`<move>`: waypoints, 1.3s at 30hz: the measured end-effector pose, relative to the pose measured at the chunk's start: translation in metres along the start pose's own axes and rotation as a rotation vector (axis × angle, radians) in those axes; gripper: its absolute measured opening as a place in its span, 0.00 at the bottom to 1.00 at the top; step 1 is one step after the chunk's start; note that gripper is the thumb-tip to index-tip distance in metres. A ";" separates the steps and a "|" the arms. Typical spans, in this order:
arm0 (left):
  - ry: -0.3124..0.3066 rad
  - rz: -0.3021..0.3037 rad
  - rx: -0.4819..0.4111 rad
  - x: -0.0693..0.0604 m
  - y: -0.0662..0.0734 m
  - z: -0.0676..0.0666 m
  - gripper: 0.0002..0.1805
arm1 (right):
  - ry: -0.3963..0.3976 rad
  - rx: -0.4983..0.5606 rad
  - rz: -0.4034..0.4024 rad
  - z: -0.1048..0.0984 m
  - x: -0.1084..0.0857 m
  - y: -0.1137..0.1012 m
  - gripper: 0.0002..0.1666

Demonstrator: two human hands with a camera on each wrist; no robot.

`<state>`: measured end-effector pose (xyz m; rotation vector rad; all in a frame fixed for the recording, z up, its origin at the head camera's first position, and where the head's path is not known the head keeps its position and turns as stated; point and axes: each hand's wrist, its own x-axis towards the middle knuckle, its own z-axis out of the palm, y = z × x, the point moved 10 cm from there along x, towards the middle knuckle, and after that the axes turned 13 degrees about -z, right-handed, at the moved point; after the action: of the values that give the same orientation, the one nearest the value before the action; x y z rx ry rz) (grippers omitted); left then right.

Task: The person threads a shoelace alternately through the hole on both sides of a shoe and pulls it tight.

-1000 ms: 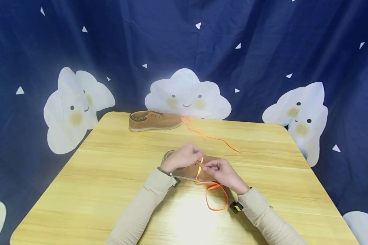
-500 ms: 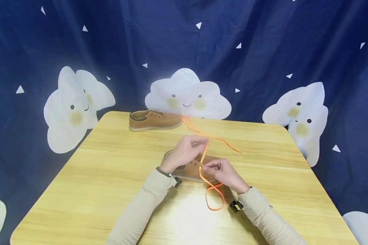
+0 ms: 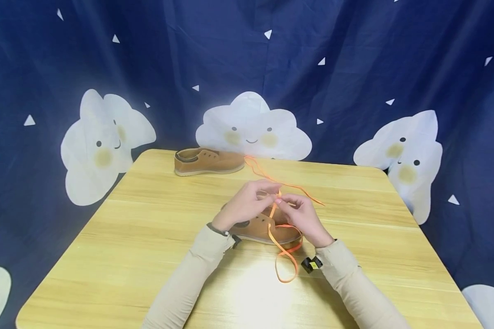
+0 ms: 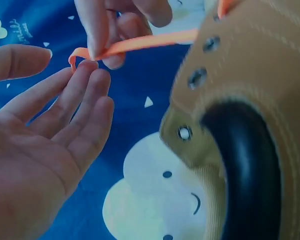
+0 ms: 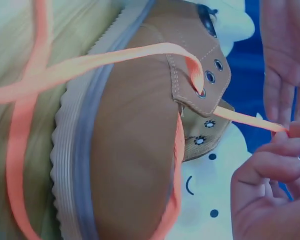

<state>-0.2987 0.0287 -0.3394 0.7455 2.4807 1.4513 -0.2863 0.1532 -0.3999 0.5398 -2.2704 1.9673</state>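
Note:
A brown shoe (image 3: 288, 232) lies on the table under both hands, toe to the right in the head view. An orange shoelace (image 5: 110, 57) runs through one of its eyelets (image 5: 202, 93), the one nearest the toe in that row. My right hand (image 3: 306, 218) pinches the lace above the shoe, near its end. My left hand (image 4: 50, 135) is beside it with fingers extended and thumb apart; the lace end (image 4: 74, 62) touches its fingertips. Slack lace (image 3: 286, 269) loops on the table in front of the shoe.
A second brown shoe (image 3: 210, 163), with bare eyelets, stands at the table's back edge. Another orange lace (image 3: 298, 186) trails to the right of its toe. The wooden table (image 3: 148, 256) meets a dark blue curtain (image 3: 169, 55) with clouds.
My left hand has drawn the lace up through the eyelet, then loosened its fingers. My right hand has left the shoe's eyelet flap, risen and taken the lace near the left fingertips.

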 end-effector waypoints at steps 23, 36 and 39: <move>-0.084 -0.033 0.422 0.010 -0.037 0.013 0.14 | -0.097 0.067 0.217 0.002 0.007 0.035 0.19; -0.085 -0.070 0.410 0.010 -0.042 0.014 0.18 | -0.070 0.012 0.238 0.011 0.009 0.052 0.19; -0.093 -0.081 0.395 0.009 -0.042 0.013 0.18 | -0.014 -0.002 0.245 0.009 0.009 0.052 0.19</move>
<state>-0.3156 0.0265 -0.3815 0.7438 2.7192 0.8863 -0.3097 0.1483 -0.4483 0.2872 -2.4496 2.0701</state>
